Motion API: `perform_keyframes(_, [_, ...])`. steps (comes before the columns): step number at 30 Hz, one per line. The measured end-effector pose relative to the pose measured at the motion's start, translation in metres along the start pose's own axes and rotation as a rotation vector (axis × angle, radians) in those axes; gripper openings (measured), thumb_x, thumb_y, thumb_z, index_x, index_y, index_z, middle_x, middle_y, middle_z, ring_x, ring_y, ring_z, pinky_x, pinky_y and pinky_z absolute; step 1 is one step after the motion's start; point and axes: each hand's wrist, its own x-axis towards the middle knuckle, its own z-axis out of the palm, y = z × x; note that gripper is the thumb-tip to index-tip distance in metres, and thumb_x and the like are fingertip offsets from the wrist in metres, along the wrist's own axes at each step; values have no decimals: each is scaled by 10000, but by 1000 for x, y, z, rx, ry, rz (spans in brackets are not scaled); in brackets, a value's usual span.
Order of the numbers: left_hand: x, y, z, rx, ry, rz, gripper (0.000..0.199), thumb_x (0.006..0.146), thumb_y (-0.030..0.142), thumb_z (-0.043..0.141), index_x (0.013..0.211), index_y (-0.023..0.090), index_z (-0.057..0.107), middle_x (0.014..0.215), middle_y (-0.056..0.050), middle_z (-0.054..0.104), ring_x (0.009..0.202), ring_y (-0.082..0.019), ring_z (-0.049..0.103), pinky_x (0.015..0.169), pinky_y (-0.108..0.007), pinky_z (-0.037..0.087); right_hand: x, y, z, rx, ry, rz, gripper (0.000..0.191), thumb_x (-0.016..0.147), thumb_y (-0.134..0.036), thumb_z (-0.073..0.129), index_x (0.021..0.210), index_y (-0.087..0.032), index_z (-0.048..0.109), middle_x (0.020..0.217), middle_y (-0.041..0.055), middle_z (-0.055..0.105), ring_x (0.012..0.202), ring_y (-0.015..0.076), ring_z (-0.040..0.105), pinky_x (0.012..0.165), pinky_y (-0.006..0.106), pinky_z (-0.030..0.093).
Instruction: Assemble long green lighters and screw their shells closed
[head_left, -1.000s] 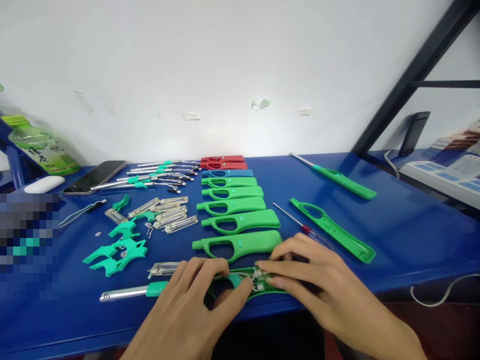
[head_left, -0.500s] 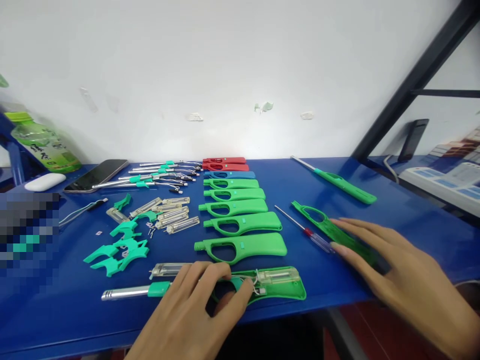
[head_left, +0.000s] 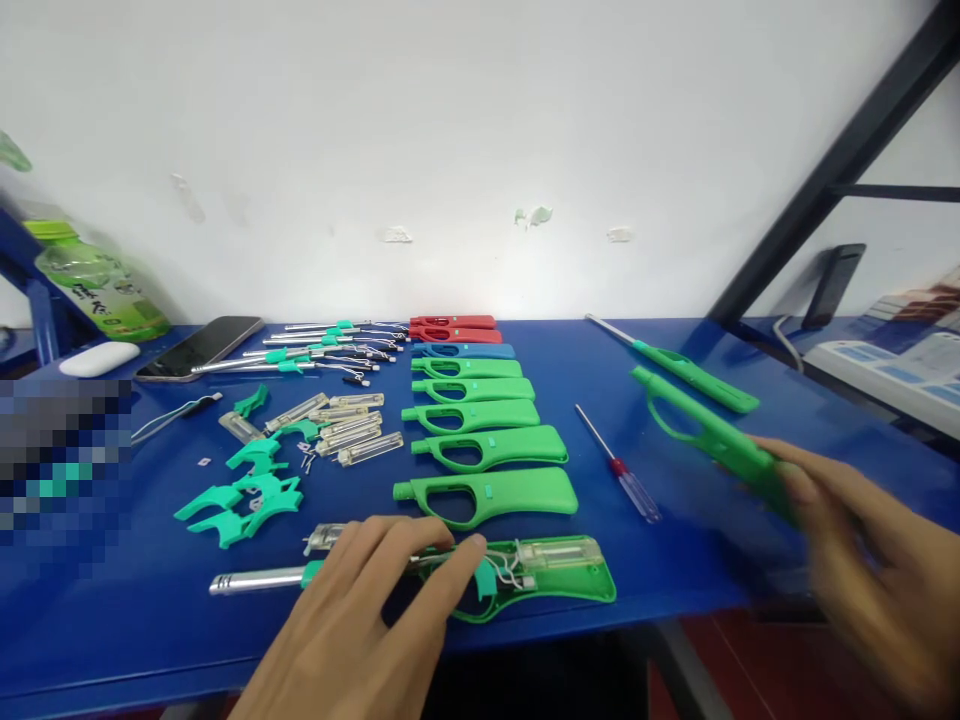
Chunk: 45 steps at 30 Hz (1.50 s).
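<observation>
My right hand [head_left: 870,560], partly blurred, is closed round the wide end of a green lighter half-shell [head_left: 712,430] and holds it tilted above the table. At the near edge lies an open lighter: a green shell [head_left: 577,580] with a clear fuel tank [head_left: 559,552], white wires and a silver nozzle tube [head_left: 255,581]. Curled over its trigger end is my left hand [head_left: 367,610], fingers and thumb on the parts; what lies under them is partly hidden. Another clear tank [head_left: 324,538] pokes out behind the left fingers. A screwdriver [head_left: 634,490] rests between the hands.
A column of green, blue and red half-shells [head_left: 525,493] lies mid-table. Leftward are teal triggers [head_left: 262,500], clear tanks [head_left: 371,449], nozzle tubes [head_left: 300,367], a phone [head_left: 199,350] and a bottle [head_left: 105,285]. An assembled green lighter [head_left: 697,380] lies back right.
My right hand has lifted the green half-shell off the table and turned it outer side up. My left hand has slid slightly left along the open lighter.
</observation>
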Motion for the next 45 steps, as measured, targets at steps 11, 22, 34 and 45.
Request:
perform_keyframes(11, [-7,-19,-24,-30,90,60,624,1066,75,518,1638,320,475,1391,30,734,1318,-161,662,1214,-265,459,-8,-103,13,462,-323,-295,292,1103,-371,532,1182,-365,813,1102,-32,860,982,184,839,840,215,674])
perform_keyframes(22, [-18,-29,-21,-115,-65,-62,615,1054,68,475,1591,366,517,1398,-12,714,1186,-171,726,1027,-245,594,2,-111,18,591,-367,-296,170,1060,-420,653,1122,-407,810,1015,-55,819,798,104,812,690,107,629])
perform_keyframes(34, [-14,-36,-16,-85,-88,16,494,1044,-5,495,1434,271,623,1313,-4,705,1205,-197,564,1011,-308,509,-1,-102,25,389,-290,-553,232,1021,-462,725,1228,-369,772,1096,-27,805,966,158,797,874,250,665])
perform_keyframes(45, [-8,-30,-16,-106,-131,29,480,1085,73,489,1516,260,586,1259,-33,771,1160,-230,674,981,-372,577,-8,-99,34,335,-357,-559,218,1039,-411,707,1241,-357,770,1127,0,802,985,201,779,867,344,663])
